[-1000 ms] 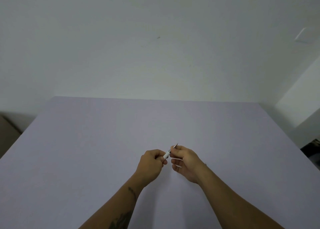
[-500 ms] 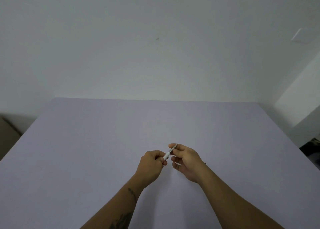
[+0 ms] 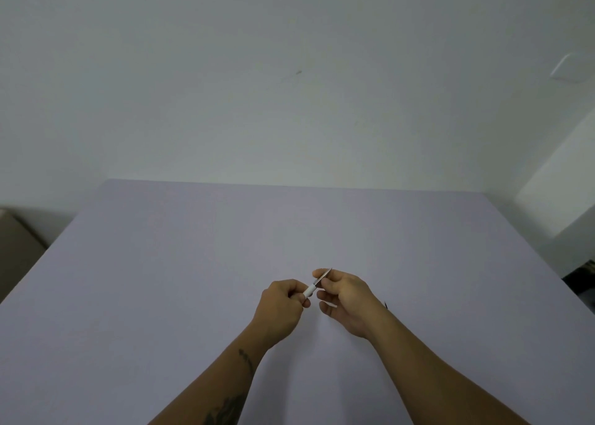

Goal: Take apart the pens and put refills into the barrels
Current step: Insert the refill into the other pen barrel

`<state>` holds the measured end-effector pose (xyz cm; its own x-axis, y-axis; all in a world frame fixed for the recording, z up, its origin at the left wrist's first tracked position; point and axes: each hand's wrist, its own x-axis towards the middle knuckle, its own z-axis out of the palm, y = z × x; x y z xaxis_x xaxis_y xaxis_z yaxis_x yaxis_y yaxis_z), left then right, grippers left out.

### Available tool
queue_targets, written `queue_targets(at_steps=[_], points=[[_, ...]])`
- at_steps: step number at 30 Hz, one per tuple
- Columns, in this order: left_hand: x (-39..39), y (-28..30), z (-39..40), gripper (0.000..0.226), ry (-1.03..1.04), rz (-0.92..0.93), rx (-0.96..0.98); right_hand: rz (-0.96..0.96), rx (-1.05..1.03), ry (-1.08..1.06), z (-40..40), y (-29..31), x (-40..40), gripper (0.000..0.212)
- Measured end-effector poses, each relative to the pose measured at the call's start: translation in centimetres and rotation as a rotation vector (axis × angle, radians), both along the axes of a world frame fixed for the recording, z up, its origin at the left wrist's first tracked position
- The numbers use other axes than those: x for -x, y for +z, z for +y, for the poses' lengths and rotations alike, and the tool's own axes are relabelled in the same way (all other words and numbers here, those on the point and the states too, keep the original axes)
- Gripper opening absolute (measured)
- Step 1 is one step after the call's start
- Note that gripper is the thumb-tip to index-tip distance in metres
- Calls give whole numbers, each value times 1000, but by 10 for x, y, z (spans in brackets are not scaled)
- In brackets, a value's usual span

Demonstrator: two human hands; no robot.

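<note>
Both hands sit just below frame centre, over the bare lilac table [image 3: 193,263]. Left hand [image 3: 281,308] is fisted on the white pen [image 3: 310,291]; only a short stub of barrel pokes out toward upper right. Right hand [image 3: 346,299] pinches the metal tip [image 3: 323,276] between thumb and index, remaining fingers loosely curled and not touching the pen.

What changes: across the last second the right hand's grip opens up. One second ago its fingers are bunched tight around the tip end, close against the left fist. Half a second ago the index lifts and the silver cone shows. Now more of the cone is exposed and a clearer gap separates the two hands, with white barrel visible between them. Left hand barely shifts; pen angle stays the same, pointing upper right.

Reading: looks like the tip section is being unscrewed or pulled off, so disassembly of this pen is early-stage. Can't tell whether the cone is already loose from the barrel; the joint is too small to resolve.

No refills or other pens are visible anywhere on the table. A dark sliver shows just right of the right wrist; unidentifiable.
</note>
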<state>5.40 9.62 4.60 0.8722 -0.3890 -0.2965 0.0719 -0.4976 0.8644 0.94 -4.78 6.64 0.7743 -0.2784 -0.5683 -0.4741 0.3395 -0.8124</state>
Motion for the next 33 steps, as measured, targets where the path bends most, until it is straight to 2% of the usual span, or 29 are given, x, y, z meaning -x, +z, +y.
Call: queue_targets(at_steps=[6, 12, 19, 23, 33], points=[[1, 0, 1, 27, 9, -2, 0, 35, -7, 5, 2, 1, 4, 13], [2, 2, -1, 26, -4, -3, -3, 27, 88, -41, 3, 1, 2, 19], [1, 6, 2, 23, 4, -9, -5, 22, 15, -16, -1, 3, 0, 25], [-1, 5, 4, 23, 18, -3, 1, 50, 22, -7, 1, 0, 0, 18], [-1, 5, 2, 22, 8, -24, -15, 38, 107, -23, 4, -2, -4, 19]])
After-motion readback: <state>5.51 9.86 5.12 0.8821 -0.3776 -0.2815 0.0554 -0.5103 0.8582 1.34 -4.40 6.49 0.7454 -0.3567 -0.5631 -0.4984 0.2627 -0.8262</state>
